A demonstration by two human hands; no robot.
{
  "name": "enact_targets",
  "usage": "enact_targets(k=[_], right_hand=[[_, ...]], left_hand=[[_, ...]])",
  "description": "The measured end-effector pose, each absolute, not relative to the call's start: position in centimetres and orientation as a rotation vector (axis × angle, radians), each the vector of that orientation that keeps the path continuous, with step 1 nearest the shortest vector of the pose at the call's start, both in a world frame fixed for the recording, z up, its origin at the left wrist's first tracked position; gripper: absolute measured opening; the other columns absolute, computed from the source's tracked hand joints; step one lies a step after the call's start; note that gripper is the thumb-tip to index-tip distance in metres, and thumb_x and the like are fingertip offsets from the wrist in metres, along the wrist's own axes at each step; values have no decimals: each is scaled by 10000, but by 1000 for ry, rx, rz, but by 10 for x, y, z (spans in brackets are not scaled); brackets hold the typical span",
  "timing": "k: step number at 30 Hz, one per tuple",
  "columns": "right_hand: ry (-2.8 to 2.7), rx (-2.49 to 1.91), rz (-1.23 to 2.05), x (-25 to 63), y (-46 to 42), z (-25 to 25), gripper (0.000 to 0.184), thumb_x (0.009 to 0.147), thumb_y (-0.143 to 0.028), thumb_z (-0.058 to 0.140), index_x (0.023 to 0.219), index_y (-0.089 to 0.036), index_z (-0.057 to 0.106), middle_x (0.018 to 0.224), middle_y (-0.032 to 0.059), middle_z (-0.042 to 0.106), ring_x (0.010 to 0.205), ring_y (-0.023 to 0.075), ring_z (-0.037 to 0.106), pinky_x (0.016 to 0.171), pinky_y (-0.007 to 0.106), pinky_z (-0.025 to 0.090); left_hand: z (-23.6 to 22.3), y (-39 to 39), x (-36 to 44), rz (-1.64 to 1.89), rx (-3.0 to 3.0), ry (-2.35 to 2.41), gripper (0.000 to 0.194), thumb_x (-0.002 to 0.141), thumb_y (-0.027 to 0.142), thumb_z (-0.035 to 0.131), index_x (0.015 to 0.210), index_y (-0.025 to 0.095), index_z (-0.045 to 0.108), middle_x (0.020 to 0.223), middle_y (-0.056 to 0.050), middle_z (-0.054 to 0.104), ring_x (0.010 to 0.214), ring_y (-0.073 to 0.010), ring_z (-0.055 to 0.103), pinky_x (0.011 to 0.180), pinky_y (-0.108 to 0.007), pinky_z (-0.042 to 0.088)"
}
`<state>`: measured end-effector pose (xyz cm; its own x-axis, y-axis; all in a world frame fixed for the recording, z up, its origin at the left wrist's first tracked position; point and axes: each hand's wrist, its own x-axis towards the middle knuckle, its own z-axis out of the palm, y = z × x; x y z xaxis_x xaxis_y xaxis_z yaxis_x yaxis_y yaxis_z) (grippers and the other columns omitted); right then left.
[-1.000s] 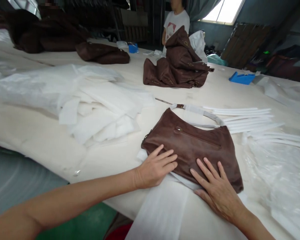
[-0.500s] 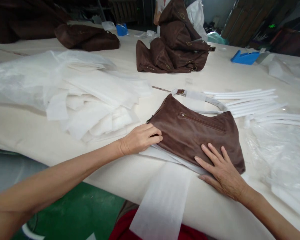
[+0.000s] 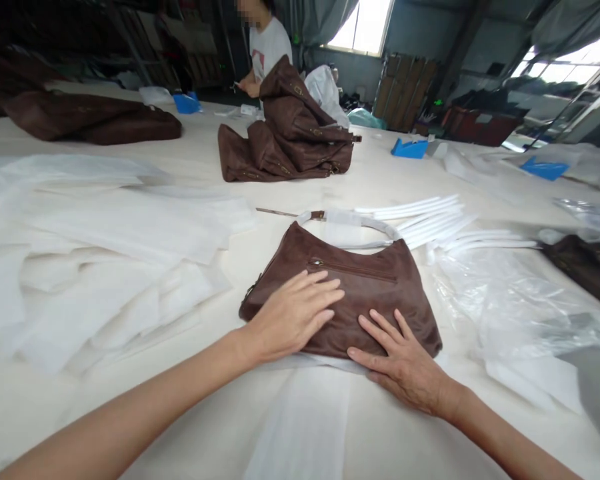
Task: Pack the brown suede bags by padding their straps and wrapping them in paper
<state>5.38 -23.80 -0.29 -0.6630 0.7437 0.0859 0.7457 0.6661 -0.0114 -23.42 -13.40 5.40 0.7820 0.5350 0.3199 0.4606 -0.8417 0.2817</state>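
A brown leather handbag [image 3: 365, 293] lies flat on the white table, its zipped pocket facing up. Its strap [image 3: 380, 231] arches away from me and is mostly covered in white wrapping. My left hand [image 3: 297, 313] rests over the left half of the bag, fingers stretched out below the zipper. My right hand [image 3: 405, 360] lies spread on the lower right part of the bag, holding nothing. White sheets show under the bag's near edge, and a white strip [image 3: 300, 420] runs from there towards me.
Thin white sheets [image 3: 130, 233] pile up on the left. White tubes [image 3: 430, 217] and clear plastic bags [image 3: 520, 300] lie to the right. Farther back are a heap of brown bags [image 3: 290, 143], blue tape dispensers [image 3: 409, 148] and a person [image 3: 270, 47] standing.
My left hand has released the bag's left edge and moved right onto its front, fingers now extended. My right hand stays spread on the bag. The view has lifted and turned right.
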Motion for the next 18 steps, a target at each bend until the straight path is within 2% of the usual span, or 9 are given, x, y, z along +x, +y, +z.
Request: enact_targets(k=[2, 4, 7, 9, 10, 12, 14, 16, 18], right_hand=[[-2805, -1254, -1, 53, -238, -2, 737, 891, -191, 620, 1507, -448, 305, 1605, 114, 287, 1487, 365, 195, 1075, 754, 233], [-2821, -1257, 78, 53, -238, 1, 768, 875, -236, 645, 1519, -438, 279, 1619, 115, 242, 1487, 379, 184, 1070, 774, 201], [-2803, -1250, 271, 55, -238, 12, 730, 884, -381, 653, 1520, -421, 296, 1633, 105, 193, 1487, 397, 170, 1071, 788, 157], [-2770, -1234, 468, 59, -235, 24, 644, 908, -473, 617, 1496, -406, 366, 1618, 82, 257, 1480, 371, 224, 1111, 746, 158], [-2720, -1249, 560, 62, -231, 31, 583, 925, -491, 590, 1473, -385, 422, 1591, 76, 329, 1465, 342, 288, 1143, 694, 191], [-2522, -1315, 654, 67, -217, 45, 459, 965, -468, 529, 1395, -310, 547, 1481, 82, 506, 1377, 273, 458, 1163, 535, 327], [-2244, -1393, 607, 70, -191, 56, 378, 988, -415, 488, 1284, -240, 642, 1325, 95, 638, 1238, 228, 589, 1085, 397, 454], [-2009, -1480, 530, 71, -152, 63, 328, 974, -376, 500, 1187, -210, 687, 1196, 94, 697, 1125, 225, 647, 1009, 358, 502], [-1870, -1607, 500, 67, -106, 67, 284, 947, -337, 546, 1146, -204, 698, 1134, 87, 713, 1073, 240, 663, 995, 378, 501]], left_hand=[[30, -136, -215, 492, 2932, 656, 460, 989, 359, 489, 1434, 245, 456, 1520, -89, 445, 1446, -291, 330, 1192, -558, 244], [11, -139, -209, 388, 3027, 589, 607, 936, 433, 583, 1485, 281, 373, 1577, -86, 348, 1473, -324, 263, 1192, -611, 191], [-2, -142, -213, 331, 3099, 555, 721, 900, 448, 636, 1517, 314, 289, 1607, -45, 287, 1489, -329, 208, 1194, -635, 147], [-2, -142, -216, 331, 3115, 566, 745, 895, 444, 643, 1524, 330, 262, 1615, -24, 265, 1492, -330, 195, 1194, -646, 126], [-2, -142, -217, 327, 3116, 578, 758, 890, 451, 648, 1526, 337, 250, 1619, -19, 254, 1491, -333, 193, 1193, -650, 115], [-2, -142, -216, 317, 3116, 599, 796, 874, 471, 666, 1530, 347, 232, 1624, -17, 237, 1488, -343, 198, 1191, -661, 94], [-3, -142, -215, 319, 3119, 608, 832, 859, 478, 683, 1534, 353, 213, 1625, -14, 235, 1483, -351, 207, 1190, -666, 77], [-5, -142, -215, 330, 3126, 616, 845, 855, 471, 689, 1536, 360, 201, 1624, -9, 239, 1480, -353, 214, 1189, -669, 76], [-6, -143, -216, 351, 3142, 624, 839, 858, 471, 683, 1536, 360, 203, 1624, -6, 240, 1482, -348, 209, 1191, -666, 68]])
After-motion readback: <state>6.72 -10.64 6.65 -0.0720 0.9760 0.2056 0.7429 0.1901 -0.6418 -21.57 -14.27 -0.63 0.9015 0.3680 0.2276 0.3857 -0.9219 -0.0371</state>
